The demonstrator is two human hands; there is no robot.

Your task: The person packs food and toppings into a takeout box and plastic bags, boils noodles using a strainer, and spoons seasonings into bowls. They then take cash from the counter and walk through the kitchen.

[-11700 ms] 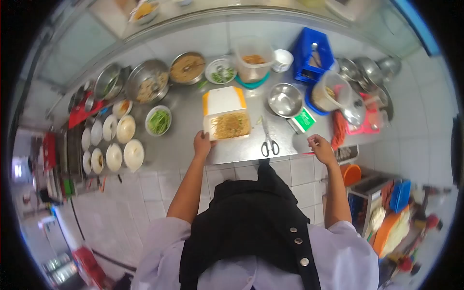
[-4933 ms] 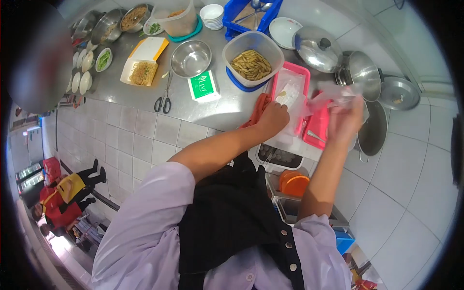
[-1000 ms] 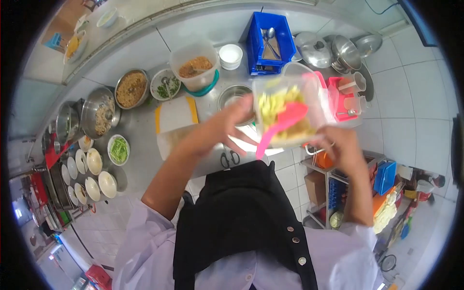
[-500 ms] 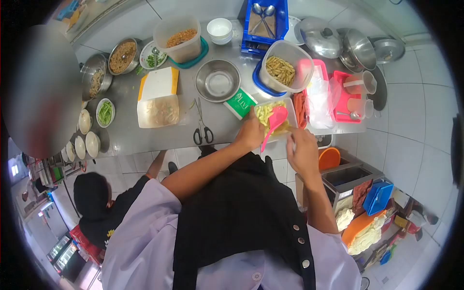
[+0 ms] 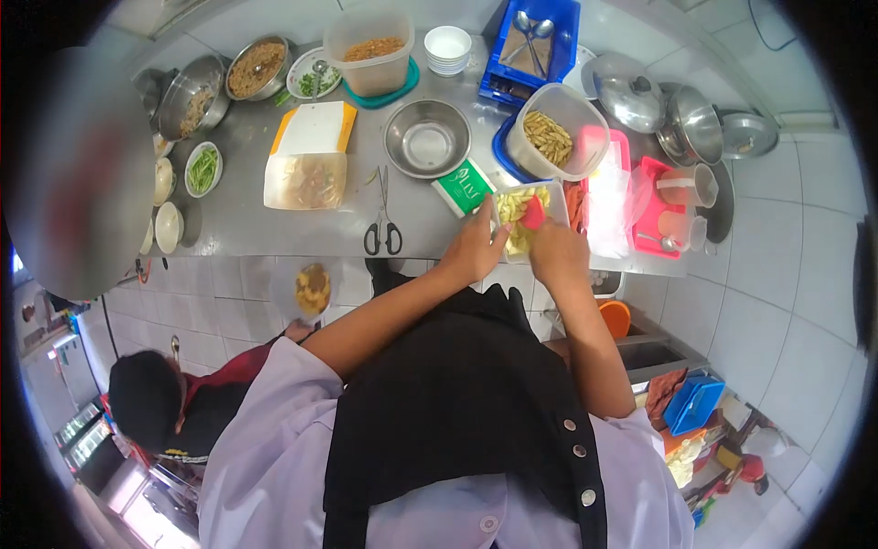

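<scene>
My right hand point(image 5: 560, 252) is closed around the handle of a pink spoon point(image 5: 533, 214), whose bowl dips into pale yellow-green chopped pieces point(image 5: 515, 236). These pieces lie in a clear rectangular plastic container point(image 5: 557, 194) at the front of the steel table. My left hand point(image 5: 473, 249) grips the container's left side, with the thumb toward its near edge. A green and white packet point(image 5: 463, 189) lies just beyond my left fingers. Black-handled scissors point(image 5: 383, 233) rest on the table further left, blades pointing away from me.
Behind the container stand a tub of yellowish pieces point(image 5: 547, 142) and a steel bowl point(image 5: 427, 138). An orange-edged paper wrapper point(image 5: 309, 157) lies left. Pink trays point(image 5: 651, 206) sit right. Below left, a co-worker in a black cap point(image 5: 146, 400) reaches out near a bag of yellow food point(image 5: 313, 289).
My right hand has moved from the container's right side onto the spoon handle, and the spoon now stands steeper. The co-worker has shifted, and the yellow food has appeared beside them.
</scene>
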